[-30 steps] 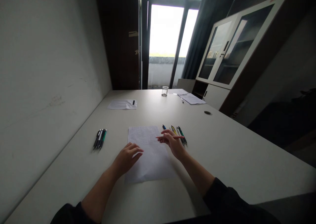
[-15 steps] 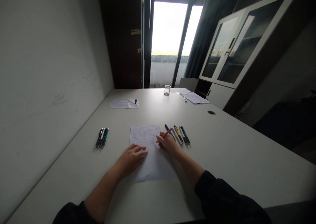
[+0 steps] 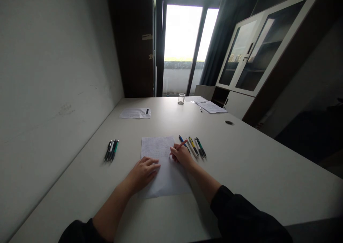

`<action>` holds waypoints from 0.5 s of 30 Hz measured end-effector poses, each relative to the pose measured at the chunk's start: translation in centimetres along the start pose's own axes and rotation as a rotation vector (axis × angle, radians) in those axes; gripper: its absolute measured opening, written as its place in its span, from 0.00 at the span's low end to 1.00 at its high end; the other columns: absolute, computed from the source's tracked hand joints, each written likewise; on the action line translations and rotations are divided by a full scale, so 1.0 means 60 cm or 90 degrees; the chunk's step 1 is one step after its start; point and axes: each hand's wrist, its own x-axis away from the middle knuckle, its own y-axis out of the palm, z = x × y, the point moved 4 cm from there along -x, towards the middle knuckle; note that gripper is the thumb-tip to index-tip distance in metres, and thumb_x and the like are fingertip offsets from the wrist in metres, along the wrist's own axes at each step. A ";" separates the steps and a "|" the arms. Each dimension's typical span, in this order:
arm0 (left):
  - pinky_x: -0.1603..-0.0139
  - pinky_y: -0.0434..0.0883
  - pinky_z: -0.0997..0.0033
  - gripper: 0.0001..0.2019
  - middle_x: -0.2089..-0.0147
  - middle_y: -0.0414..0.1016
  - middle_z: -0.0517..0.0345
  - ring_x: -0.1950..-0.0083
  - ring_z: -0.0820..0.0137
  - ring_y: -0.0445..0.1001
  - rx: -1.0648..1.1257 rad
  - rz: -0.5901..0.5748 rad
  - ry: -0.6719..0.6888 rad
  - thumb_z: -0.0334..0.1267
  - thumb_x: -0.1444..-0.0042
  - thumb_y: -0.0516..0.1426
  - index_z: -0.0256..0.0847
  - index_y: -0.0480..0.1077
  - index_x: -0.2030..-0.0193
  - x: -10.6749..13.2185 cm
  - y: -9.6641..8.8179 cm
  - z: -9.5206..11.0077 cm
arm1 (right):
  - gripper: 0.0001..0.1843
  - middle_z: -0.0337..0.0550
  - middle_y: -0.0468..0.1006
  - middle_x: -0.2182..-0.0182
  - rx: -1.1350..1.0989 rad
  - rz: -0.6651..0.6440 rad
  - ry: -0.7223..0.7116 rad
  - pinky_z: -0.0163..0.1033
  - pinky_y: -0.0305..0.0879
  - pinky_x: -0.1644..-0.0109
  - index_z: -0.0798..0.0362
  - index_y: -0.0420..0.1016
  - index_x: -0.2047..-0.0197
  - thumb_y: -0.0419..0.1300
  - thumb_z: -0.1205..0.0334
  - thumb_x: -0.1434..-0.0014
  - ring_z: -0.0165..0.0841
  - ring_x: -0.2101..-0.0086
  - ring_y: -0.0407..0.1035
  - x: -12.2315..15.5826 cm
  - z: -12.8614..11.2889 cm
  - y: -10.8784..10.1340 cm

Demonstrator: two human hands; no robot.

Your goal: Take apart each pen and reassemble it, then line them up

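A white sheet of paper with faint handwriting lies on the white table in front of me. My left hand rests flat on the sheet's left side, fingers stretched out. My right hand grips a red pen in a writing hold, its tip on the paper's right side. Right beside that hand lies a row of several pens in blue, yellow, white and green.
A second bunch of pens lies to the left. Farther back are a paper with a black clip, a glass, more papers with a pen and a cable hole. A glass-door cabinet stands at the right.
My right hand, which held the red pen level above the paper with fingers spread, has closed into a writing grip and lowered the tip to the sheet. The left hand stays put.
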 end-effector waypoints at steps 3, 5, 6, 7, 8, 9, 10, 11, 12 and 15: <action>0.42 0.69 0.53 0.15 0.43 0.73 0.52 0.43 0.60 0.67 -0.001 -0.001 0.000 0.36 0.37 0.55 0.48 0.71 0.44 0.000 0.001 0.000 | 0.11 0.35 0.71 0.84 0.003 0.000 0.002 0.29 0.57 0.83 0.51 0.63 0.77 0.56 0.60 0.45 0.27 0.85 0.64 0.000 0.000 0.000; 0.42 0.69 0.53 0.15 0.43 0.73 0.51 0.43 0.60 0.67 -0.002 -0.002 0.000 0.36 0.37 0.55 0.47 0.72 0.44 0.000 0.001 0.000 | 0.11 0.35 0.71 0.84 0.003 -0.004 0.003 0.29 0.57 0.84 0.51 0.62 0.77 0.56 0.61 0.45 0.26 0.85 0.63 0.001 -0.002 0.000; 0.43 0.69 0.53 0.15 0.43 0.73 0.51 0.43 0.60 0.67 -0.002 -0.002 0.000 0.35 0.37 0.55 0.47 0.72 0.44 0.000 0.001 0.001 | 0.11 0.35 0.72 0.84 0.002 -0.007 0.003 0.29 0.57 0.84 0.51 0.62 0.78 0.56 0.61 0.45 0.26 0.85 0.63 0.001 -0.004 0.000; 0.43 0.69 0.53 0.15 0.43 0.73 0.52 0.43 0.60 0.67 -0.002 -0.004 0.000 0.35 0.37 0.55 0.47 0.71 0.44 0.000 0.000 0.001 | 0.11 0.35 0.72 0.84 0.001 -0.009 0.003 0.29 0.56 0.84 0.51 0.62 0.78 0.56 0.61 0.45 0.26 0.86 0.63 0.002 -0.005 0.000; 0.43 0.69 0.53 0.15 0.43 0.73 0.52 0.43 0.60 0.67 -0.002 -0.005 -0.001 0.35 0.37 0.55 0.47 0.71 0.44 -0.001 0.000 0.001 | 0.11 0.35 0.71 0.85 0.001 -0.009 0.004 0.29 0.56 0.84 0.51 0.62 0.78 0.56 0.61 0.46 0.26 0.86 0.62 0.002 -0.006 0.000; 0.43 0.69 0.53 0.15 0.43 0.73 0.52 0.43 0.60 0.67 -0.002 -0.007 -0.002 0.35 0.37 0.54 0.47 0.71 0.44 -0.001 0.000 0.001 | 0.11 0.35 0.71 0.85 0.000 -0.008 0.004 0.28 0.56 0.84 0.51 0.62 0.78 0.56 0.61 0.46 0.26 0.86 0.62 0.002 -0.007 -0.001; 0.43 0.69 0.53 0.15 0.43 0.73 0.52 0.43 0.60 0.67 -0.002 -0.008 -0.003 0.35 0.37 0.54 0.47 0.71 0.44 -0.001 0.000 0.001 | 0.11 0.35 0.71 0.85 0.000 -0.006 0.005 0.28 0.56 0.84 0.51 0.62 0.78 0.56 0.62 0.46 0.26 0.86 0.63 0.002 -0.007 -0.001; 0.43 0.69 0.52 0.15 0.42 0.73 0.52 0.44 0.60 0.67 -0.003 -0.009 -0.004 0.36 0.37 0.54 0.47 0.71 0.44 -0.001 0.000 0.001 | 0.11 0.35 0.71 0.85 0.001 -0.003 0.004 0.28 0.56 0.84 0.52 0.62 0.78 0.56 0.62 0.46 0.26 0.85 0.63 0.002 -0.007 -0.002; 0.43 0.69 0.52 0.15 0.42 0.73 0.52 0.44 0.60 0.67 -0.004 -0.009 -0.004 0.36 0.37 0.54 0.47 0.71 0.44 -0.001 0.000 0.001 | 0.11 0.35 0.71 0.85 0.001 0.000 0.003 0.28 0.57 0.83 0.52 0.63 0.78 0.55 0.62 0.45 0.26 0.85 0.64 0.002 -0.006 -0.002; 0.43 0.70 0.52 0.15 0.43 0.73 0.52 0.44 0.59 0.67 -0.005 -0.005 -0.001 0.36 0.37 0.55 0.47 0.72 0.45 -0.001 0.000 0.001 | 0.10 0.35 0.71 0.84 0.007 0.009 0.000 0.29 0.58 0.83 0.52 0.64 0.77 0.54 0.61 0.45 0.27 0.85 0.64 0.002 -0.004 -0.003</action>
